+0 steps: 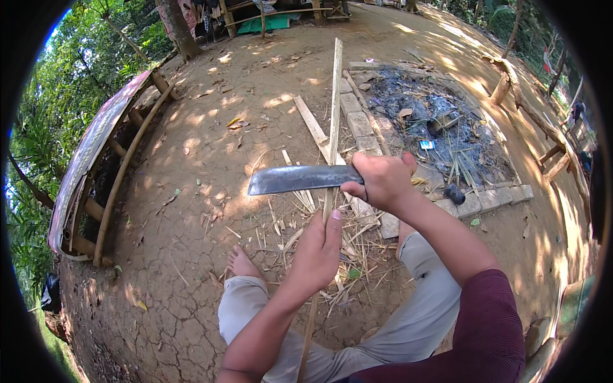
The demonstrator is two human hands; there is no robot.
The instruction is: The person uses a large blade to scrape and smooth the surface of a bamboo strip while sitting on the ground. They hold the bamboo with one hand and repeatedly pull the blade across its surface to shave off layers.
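Note:
My right hand (383,179) is closed round the handle of a machete (300,179), whose broad dark blade points left. The blade lies across a long, thin bamboo strip (336,96), hiding a short stretch of it. Just below the blade, my left hand (316,249) grips the strip, with the thumb along its right side. From there the strip runs down between my legs and up past the blade, away from me. Behind it, a wider split bamboo piece (311,124) lies slanted on the ground.
Bamboo shavings (348,262) litter the soil between my bare feet. To the right is a brick-edged fire pit (440,121) with ash and scraps, and a small black object (454,194) on its near rim. A bamboo bench (105,159) stands left; a wooden rail (533,115) runs along the right.

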